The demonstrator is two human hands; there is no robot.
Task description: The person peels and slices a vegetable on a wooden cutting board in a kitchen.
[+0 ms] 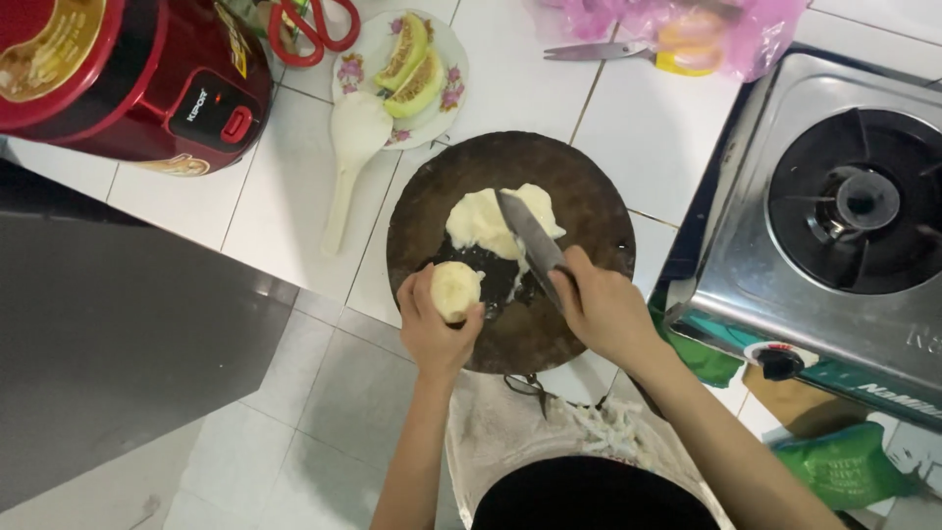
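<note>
Mid-peeling, it seems: left hand (435,329) grips a pale peeled fruit (456,290) over the round cutting board (589,196) at the table's near edge; right hand (603,309) clasps the knife (530,240). Next cut needs a steady blade.

**Pretty clearly a home kitchen**

White tiled counter (510,88) with a steel gas stove (834,216) on the right and a red rice cooker (147,79) in the left corner. There's a round dark cutting board (579,196), a flowered plate (446,98) of fruit slices, a white rice paddle (351,147), and scissors (309,29) lying around. Grey tile floor (324,402) below.
</note>
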